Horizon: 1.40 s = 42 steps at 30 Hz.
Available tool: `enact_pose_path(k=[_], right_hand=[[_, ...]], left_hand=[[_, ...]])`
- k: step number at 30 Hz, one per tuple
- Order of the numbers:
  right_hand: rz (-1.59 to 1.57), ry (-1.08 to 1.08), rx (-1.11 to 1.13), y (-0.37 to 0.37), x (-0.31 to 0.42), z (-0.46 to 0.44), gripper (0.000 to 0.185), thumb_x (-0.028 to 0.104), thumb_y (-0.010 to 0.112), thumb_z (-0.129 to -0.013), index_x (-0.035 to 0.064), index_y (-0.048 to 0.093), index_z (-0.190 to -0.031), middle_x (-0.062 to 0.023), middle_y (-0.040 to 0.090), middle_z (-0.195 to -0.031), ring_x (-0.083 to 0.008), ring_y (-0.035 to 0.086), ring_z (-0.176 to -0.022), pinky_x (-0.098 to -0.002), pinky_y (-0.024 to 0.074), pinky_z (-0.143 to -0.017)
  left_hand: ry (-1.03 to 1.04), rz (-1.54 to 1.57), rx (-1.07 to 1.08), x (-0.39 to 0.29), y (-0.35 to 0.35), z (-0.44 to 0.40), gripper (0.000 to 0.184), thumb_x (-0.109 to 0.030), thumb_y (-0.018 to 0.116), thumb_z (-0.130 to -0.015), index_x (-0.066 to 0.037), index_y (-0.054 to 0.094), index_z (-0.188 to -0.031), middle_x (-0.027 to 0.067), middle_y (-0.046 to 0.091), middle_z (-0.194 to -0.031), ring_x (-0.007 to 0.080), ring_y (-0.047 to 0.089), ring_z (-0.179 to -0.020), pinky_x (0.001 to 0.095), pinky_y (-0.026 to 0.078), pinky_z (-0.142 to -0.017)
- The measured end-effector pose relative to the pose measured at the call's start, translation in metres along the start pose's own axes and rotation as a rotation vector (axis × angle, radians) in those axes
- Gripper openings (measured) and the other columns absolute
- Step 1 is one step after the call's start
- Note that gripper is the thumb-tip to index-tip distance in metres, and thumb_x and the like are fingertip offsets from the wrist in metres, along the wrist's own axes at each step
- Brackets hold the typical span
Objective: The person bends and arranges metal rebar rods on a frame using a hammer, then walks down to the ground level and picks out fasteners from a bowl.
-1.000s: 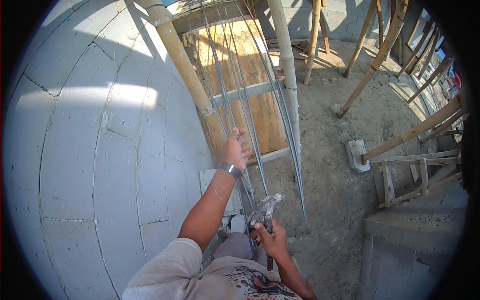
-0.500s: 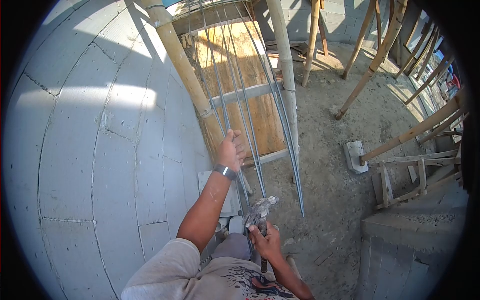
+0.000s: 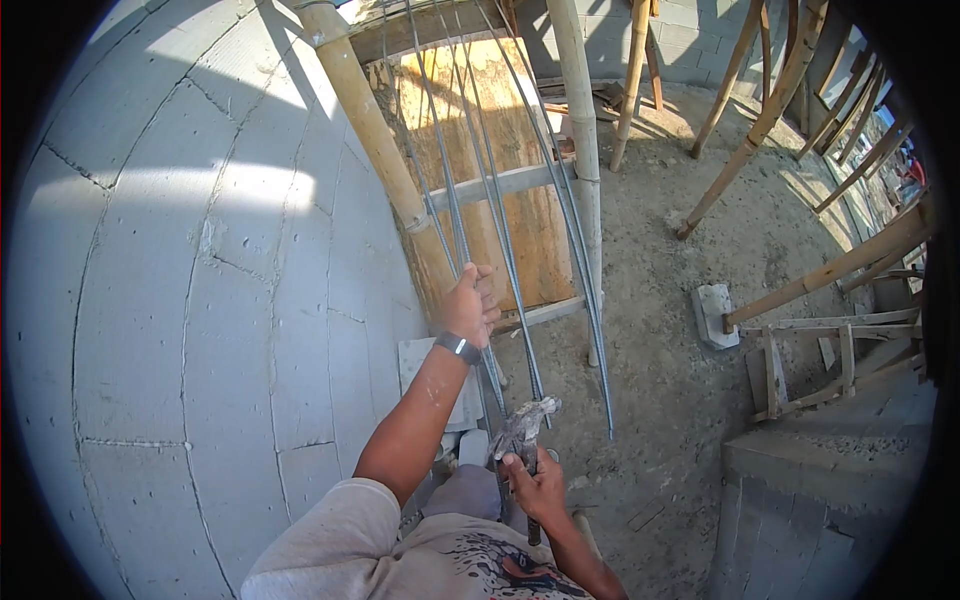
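Note:
My left hand (image 3: 470, 308), with a dark band on its wrist, is closed around steel rebar (image 3: 459, 235) below the wooden crosspiece. Several ribbed bars hang down in a loose fan, and their lower ends reach toward me. Close to my body, my right hand (image 3: 538, 487) grips a hammer (image 3: 526, 422) by its handle, head up. The hammer head looks crusted with pale cement-like material and lies just beside the lower bar ends. Part of the handle is hidden behind my fingers.
A grey block wall (image 3: 150, 300) curves along my left. Behind the bars stand bamboo poles (image 3: 362, 110) and a plywood panel (image 3: 540, 245) with a wooden crosspiece (image 3: 500, 187). Slanted props rise at the right, one beside a concrete block (image 3: 714, 316). A wooden frame (image 3: 810, 370) rests on a ledge.
My left hand has shifted slightly right and down, still on the rebar. The bars have swung a little, and the middle ones spread apart at their lower ends. The hammer stays nearly in place.

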State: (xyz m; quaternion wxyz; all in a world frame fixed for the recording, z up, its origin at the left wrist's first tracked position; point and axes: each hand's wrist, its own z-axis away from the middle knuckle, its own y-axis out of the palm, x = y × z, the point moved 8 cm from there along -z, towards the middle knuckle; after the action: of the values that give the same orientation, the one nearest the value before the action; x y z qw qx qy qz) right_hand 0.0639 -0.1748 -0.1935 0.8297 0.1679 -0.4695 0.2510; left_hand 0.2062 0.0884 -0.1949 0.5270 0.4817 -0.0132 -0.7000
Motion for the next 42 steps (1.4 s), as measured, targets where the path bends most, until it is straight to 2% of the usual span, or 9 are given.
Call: enact_pose_path(k=[9, 16, 20, 24, 30, 39, 42], right_hand=[[0.046, -0.164, -0.067, -0.002, -0.009, -0.009, 0.031, 0.033, 0.066, -0.094, 0.0029, 0.062, -0.097, -0.0023, 0.056, -0.06, -0.0118, 0.053, -0.055, -0.0309, 0.0433, -0.054], [-0.066, -0.076, -0.012, -0.005, 0.013, 0.0, 0.028, 0.029, 0.067, -0.094, 0.0028, 0.06, -0.091, 0.0011, 0.054, -0.06, -0.0082, 0.049, -0.054, -0.0279, 0.0407, -0.051], [-0.078, -0.087, 0.004, -0.007, 0.022, 0.001, 0.029, 0.03, 0.067, -0.094, 0.0034, 0.058, -0.088, 0.002, 0.054, -0.061, -0.0075, 0.048, -0.053, -0.027, 0.0396, -0.049], [-0.031, -0.089, 0.016, -0.01, 0.016, 0.0, 0.03, 0.031, 0.067, -0.095, 0.0035, 0.058, -0.088, 0.0024, 0.054, -0.062, -0.007, 0.048, -0.054, -0.0262, 0.0393, -0.049], [-0.091, -0.032, 0.014, -0.025, 0.035, 0.007, 0.029, 0.029, 0.068, -0.094, 0.0034, 0.058, -0.087, 0.0021, 0.054, -0.062, -0.0067, 0.049, -0.054, -0.0257, 0.0396, -0.048], [-0.057, -0.048, -0.026, -0.045, 0.058, 0.009, 0.029, 0.029, 0.069, -0.094, 0.0022, 0.059, -0.087, 0.0022, 0.054, -0.061, -0.0064, 0.048, -0.054, -0.0252, 0.0384, -0.048], [-0.06, -0.074, -0.015, -0.037, 0.037, 0.003, 0.029, 0.03, 0.068, -0.094, 0.0029, 0.058, -0.088, 0.0026, 0.053, -0.061, -0.0061, 0.047, -0.054, -0.0252, 0.038, -0.048]], left_hand=[[-0.006, -0.04, 0.0, -0.002, 0.003, 0.0, 0.03, -0.042, 0.046, -0.103, -0.013, 0.054, -0.105, -0.0085, 0.032, -0.06, 0.0052, 0.026, -0.045, 0.0214, 0.022, -0.039], [-0.015, 0.028, 0.148, 0.016, 0.006, 0.033, 0.043, -0.051, 0.043, -0.102, -0.011, 0.054, -0.111, -0.0083, 0.037, -0.063, 0.0055, 0.034, -0.048, 0.0235, 0.031, -0.043], [-0.035, 0.174, 0.258, 0.039, 0.005, 0.075, 0.041, -0.049, 0.042, -0.103, -0.01, 0.056, -0.108, -0.0078, 0.037, -0.063, 0.0054, 0.035, -0.048, 0.0216, 0.031, -0.043], [-0.078, 0.276, 0.291, 0.052, 0.005, 0.087, 0.033, -0.044, 0.048, -0.102, -0.012, 0.056, -0.102, -0.0072, 0.036, -0.061, 0.005, 0.033, -0.048, 0.0208, 0.027, -0.04], [-0.101, 0.282, 0.21, 0.054, 0.023, 0.092, 0.027, -0.042, 0.052, -0.101, -0.015, 0.055, -0.098, -0.0076, 0.034, -0.061, 0.0053, 0.029, -0.047, 0.0204, 0.024, -0.039], [-0.086, 0.259, 0.178, 0.062, 0.04, 0.087, 0.028, -0.042, 0.052, -0.101, -0.015, 0.054, -0.095, -0.0078, 0.032, -0.061, 0.0053, 0.026, -0.045, 0.0214, 0.021, -0.038], [-0.095, 0.247, 0.149, 0.061, 0.035, 0.088, 0.028, -0.042, 0.051, -0.101, -0.015, 0.053, -0.095, -0.0083, 0.031, -0.061, 0.0051, 0.025, -0.045, 0.0214, 0.021, -0.038]])
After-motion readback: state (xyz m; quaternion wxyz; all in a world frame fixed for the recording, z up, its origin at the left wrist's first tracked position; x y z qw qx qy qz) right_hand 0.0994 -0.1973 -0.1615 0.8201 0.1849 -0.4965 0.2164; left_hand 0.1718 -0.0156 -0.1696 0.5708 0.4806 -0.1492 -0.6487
